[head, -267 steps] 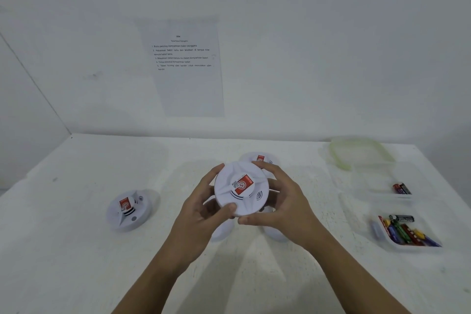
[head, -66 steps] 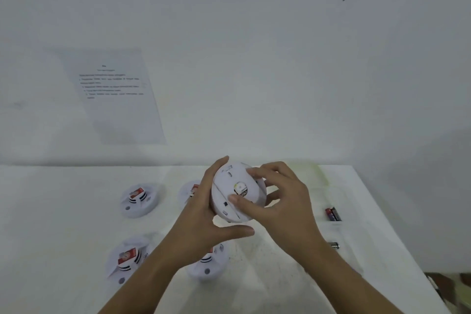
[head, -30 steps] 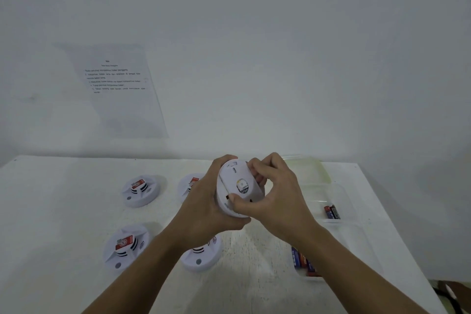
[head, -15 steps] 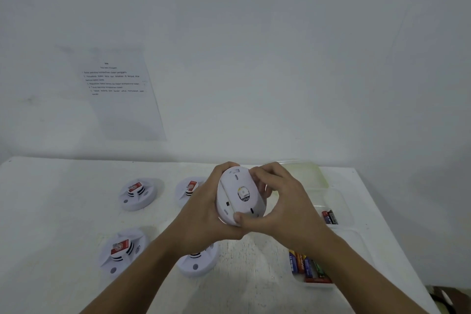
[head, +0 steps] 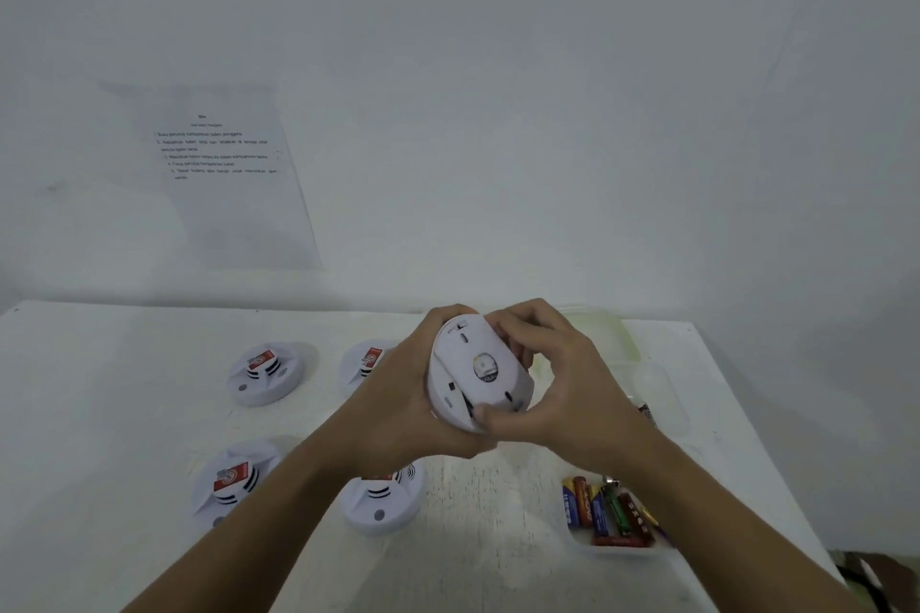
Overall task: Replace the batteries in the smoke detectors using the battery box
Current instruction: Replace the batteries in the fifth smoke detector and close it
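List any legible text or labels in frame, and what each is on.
None reads with certainty.
Sheet on the wall: printed lines, too blurred.
Red stickers on the table detectors: logo only, illegible.
Batteries in the box: brand print too blurred.
Label on the held detector: too small.

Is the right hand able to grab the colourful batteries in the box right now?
Probably not yet. The right hand is busy gripping the smoke detector together with the left hand. The batteries lie uncovered in the open battery box just below that forearm, so nothing else blocks them.
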{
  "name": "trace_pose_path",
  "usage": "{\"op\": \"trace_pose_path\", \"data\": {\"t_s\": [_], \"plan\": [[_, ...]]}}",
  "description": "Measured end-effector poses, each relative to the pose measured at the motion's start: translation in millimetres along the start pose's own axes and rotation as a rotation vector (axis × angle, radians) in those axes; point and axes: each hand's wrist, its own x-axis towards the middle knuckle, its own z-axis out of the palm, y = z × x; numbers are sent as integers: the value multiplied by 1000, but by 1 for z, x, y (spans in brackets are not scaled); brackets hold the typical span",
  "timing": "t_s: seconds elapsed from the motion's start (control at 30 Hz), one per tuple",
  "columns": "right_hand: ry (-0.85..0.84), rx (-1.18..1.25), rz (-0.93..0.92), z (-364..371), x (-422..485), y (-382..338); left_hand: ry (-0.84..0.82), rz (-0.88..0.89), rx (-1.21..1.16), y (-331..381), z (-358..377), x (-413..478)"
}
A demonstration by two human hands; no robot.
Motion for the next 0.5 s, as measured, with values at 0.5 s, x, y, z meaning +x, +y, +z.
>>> {"op": "trace_pose_path", "data": {"t_s": [0.5], "plan": [[-52, 57, -15, -8, 1, 16, -153, -82, -100, -13, -9, -14]]}}
